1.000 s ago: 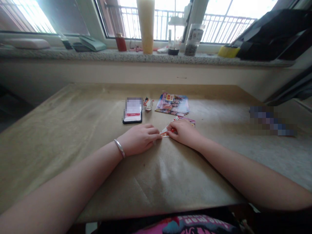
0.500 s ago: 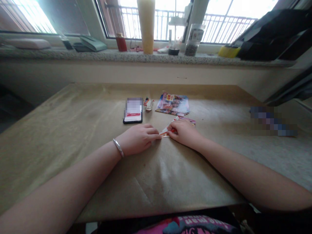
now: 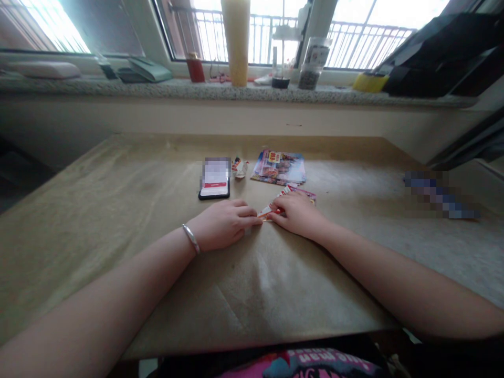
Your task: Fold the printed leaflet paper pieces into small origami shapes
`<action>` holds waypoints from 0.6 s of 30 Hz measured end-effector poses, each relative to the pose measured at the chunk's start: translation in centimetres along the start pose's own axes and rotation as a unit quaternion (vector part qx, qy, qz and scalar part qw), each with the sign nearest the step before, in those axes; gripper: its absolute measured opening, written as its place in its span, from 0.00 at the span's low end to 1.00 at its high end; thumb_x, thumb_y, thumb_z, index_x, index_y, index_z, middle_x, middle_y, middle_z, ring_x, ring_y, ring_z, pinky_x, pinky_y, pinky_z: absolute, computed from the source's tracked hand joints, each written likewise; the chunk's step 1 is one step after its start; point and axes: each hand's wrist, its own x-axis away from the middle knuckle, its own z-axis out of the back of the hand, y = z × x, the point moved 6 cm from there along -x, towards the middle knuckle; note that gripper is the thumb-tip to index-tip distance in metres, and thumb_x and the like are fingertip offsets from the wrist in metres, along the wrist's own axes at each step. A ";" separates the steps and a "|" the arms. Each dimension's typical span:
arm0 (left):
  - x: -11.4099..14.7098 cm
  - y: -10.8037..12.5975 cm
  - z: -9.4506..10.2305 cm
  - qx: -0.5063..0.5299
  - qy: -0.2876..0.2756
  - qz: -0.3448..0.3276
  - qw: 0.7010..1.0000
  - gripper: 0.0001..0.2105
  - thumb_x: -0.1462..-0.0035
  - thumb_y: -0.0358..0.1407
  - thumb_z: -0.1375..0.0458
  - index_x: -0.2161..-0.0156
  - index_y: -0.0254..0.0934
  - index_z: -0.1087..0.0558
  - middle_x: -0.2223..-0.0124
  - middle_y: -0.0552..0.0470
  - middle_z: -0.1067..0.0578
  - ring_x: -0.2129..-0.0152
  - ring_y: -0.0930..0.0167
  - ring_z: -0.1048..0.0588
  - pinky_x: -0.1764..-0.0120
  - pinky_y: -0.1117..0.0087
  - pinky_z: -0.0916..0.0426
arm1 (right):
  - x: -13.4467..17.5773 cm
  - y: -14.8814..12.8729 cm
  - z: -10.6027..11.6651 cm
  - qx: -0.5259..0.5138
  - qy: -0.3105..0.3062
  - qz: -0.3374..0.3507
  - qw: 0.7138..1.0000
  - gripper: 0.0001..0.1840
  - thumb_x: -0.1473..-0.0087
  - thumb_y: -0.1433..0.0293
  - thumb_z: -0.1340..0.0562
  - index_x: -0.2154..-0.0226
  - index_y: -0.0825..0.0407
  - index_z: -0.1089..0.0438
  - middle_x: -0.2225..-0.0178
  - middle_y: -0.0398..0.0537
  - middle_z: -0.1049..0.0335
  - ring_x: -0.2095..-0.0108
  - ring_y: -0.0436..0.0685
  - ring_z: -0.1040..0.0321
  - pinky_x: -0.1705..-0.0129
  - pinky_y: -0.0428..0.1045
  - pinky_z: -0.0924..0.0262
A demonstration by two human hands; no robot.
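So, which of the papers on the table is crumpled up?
The small crumpled paper between the phone and the leaflet stack. That stack lies flat, and the printed paper under the right hand shows straight edges.

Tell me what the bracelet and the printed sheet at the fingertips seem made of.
Bracelet: probably metal, polished and silvery, judging by its bright highlights.
Printed sheet: likely paper, given its thin edges and colored print; glossy or matte is unclear.
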 end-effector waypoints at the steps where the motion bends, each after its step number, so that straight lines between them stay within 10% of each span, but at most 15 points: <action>1: 0.0 0.0 0.0 0.000 0.000 0.000 1.000 0.20 0.44 0.27 0.50 0.47 0.38 0.32 0.54 0.48 0.27 0.59 0.67 0.31 0.56 0.66 0.33 | 0.0 0.1 0.0 -0.003 0.000 -0.002 1.000 0.12 0.46 0.60 0.41 0.73 0.51 0.31 0.68 0.47 0.25 0.63 0.58 0.33 0.60 0.51 0.51; 18: 0.0 0.2 0.6 -0.019 0.004 -0.009 1.000 0.15 0.42 0.26 0.51 0.53 0.35 0.28 0.58 0.48 0.25 0.62 0.68 0.30 0.59 0.68 0.32 | 0.0 0.3 -0.1 -0.006 -0.006 -0.013 1.000 0.15 0.46 0.58 0.42 0.73 0.51 0.30 0.69 0.47 0.26 0.66 0.56 0.34 0.64 0.50 0.53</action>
